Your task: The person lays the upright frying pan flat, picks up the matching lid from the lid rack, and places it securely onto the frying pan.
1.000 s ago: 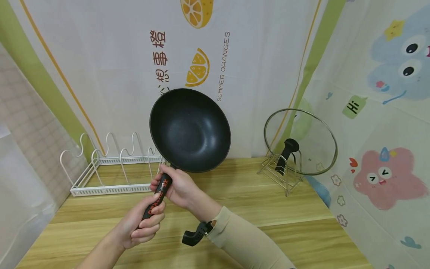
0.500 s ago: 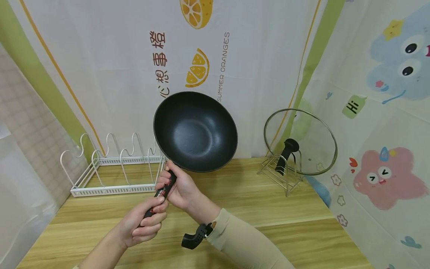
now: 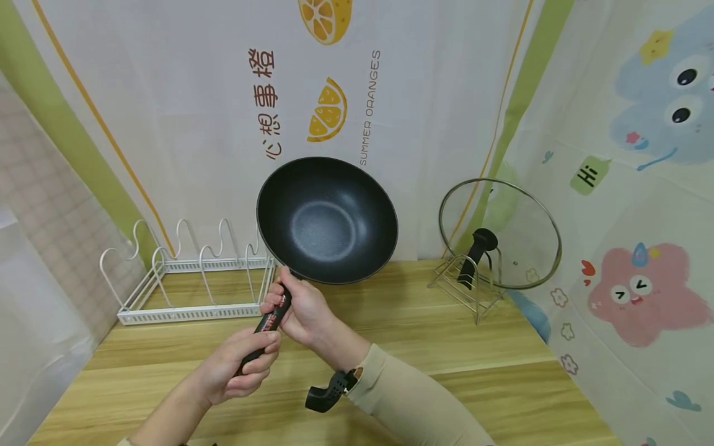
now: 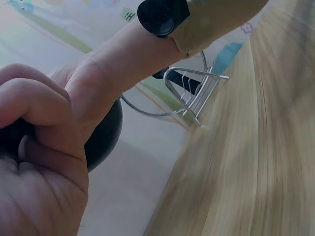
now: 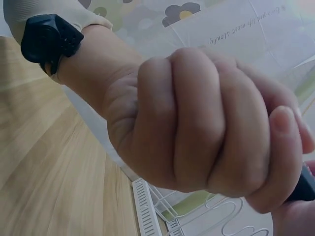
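A black wok [image 3: 325, 229] is held up over the wooden table, its inside facing me and its bowl against the white backdrop. Its black handle [image 3: 273, 314], with red lettering, slants down to the left. My right hand [image 3: 305, 310] grips the handle close to the bowl, thumb pointing up along it. Lower down, near the handle's end, my left hand [image 3: 243, 364] wraps its fingers round it. The left wrist view shows the curled left hand [image 4: 39, 142] large, with part of the dark wok behind the right wrist.
To the left stands a white wire rack [image 3: 189, 313] with several curved dividers, just beside the hands. At the right a glass lid [image 3: 524, 248] with a black knob leans in a small metal stand [image 3: 475, 303]. Printed cloth [image 3: 446, 93] hangs behind the table [image 3: 435, 378].
The wok has shifted a little to the right and down, and its bowl tips flatter. Both hands keep hold of the handle, the right having moved slightly rightward. Rack and lid stay put.
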`<state>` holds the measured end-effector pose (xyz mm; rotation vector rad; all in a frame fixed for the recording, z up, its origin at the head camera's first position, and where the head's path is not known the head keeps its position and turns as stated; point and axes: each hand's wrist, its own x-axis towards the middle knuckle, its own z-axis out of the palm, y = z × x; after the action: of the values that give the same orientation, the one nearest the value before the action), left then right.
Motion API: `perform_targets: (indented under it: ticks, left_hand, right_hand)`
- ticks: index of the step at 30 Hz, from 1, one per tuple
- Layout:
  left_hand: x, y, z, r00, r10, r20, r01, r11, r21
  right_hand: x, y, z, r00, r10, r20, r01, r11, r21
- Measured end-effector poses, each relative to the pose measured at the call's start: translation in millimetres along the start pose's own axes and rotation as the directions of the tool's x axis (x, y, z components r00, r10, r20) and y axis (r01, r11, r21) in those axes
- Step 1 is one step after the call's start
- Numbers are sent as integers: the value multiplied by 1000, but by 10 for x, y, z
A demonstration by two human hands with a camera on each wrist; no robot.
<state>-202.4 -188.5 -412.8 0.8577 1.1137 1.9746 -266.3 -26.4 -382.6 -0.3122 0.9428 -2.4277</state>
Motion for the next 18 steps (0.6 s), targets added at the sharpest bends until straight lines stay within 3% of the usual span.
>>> perform_targets:
  ticks: [15,18]
  left_hand:
    - [-78,-7,-51,991,17,-136,3,989,147]
    - [-84,2,-67,990,23,-137,-1,987,162]
  right_hand:
    - [-6,16,24,994,-18,-110,12,999,-52]
    - [-12,19,28,991,-23,-135,16,999,-49]
